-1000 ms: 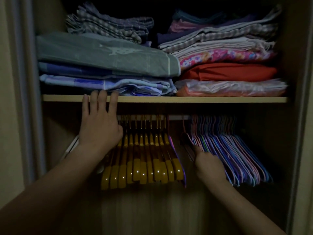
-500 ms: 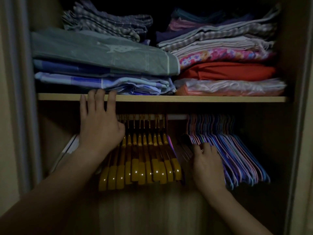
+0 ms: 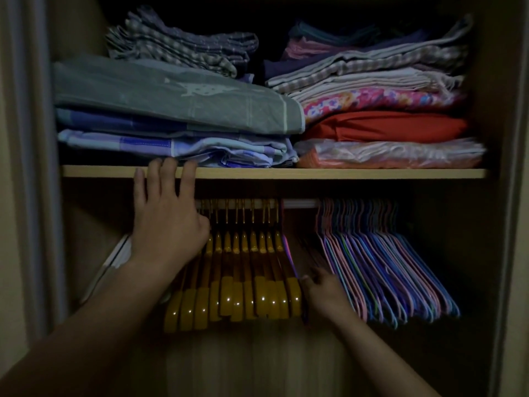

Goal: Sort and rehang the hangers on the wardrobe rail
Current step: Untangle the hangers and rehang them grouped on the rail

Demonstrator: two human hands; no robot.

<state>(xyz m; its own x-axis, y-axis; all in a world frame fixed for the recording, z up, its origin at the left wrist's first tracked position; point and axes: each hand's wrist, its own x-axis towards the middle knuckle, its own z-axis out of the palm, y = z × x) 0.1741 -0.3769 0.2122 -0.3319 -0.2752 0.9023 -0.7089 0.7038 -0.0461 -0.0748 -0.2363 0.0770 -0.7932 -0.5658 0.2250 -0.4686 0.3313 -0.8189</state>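
A pale rail (image 3: 300,203) runs under the wooden shelf (image 3: 343,173). Several yellow wooden hangers (image 3: 237,296) hang packed together left of centre. A single purple hanger (image 3: 289,253) hangs at their right end. Several thin pastel pink and blue hangers (image 3: 386,267) fill the rail's right part. Dark hangers in the gap between the groups are hard to make out. My left hand (image 3: 169,224) rests on the shelf edge with straight fingers, covering the rail's left part. My right hand (image 3: 326,293) sits low in the gap, its fingers curled on the purple hanger's lower arm.
Folded bedding (image 3: 171,98) and folded clothes (image 3: 386,124) are stacked on the shelf above. White hangers (image 3: 114,259) show behind my left wrist. The wardrobe's side walls close in at left and right. The space below the hangers is dark.
My right hand has dropped lower and shifted left, from the dark hangers in the gap to the purple hanger beside the yellow ones. My left hand stays on the shelf edge.
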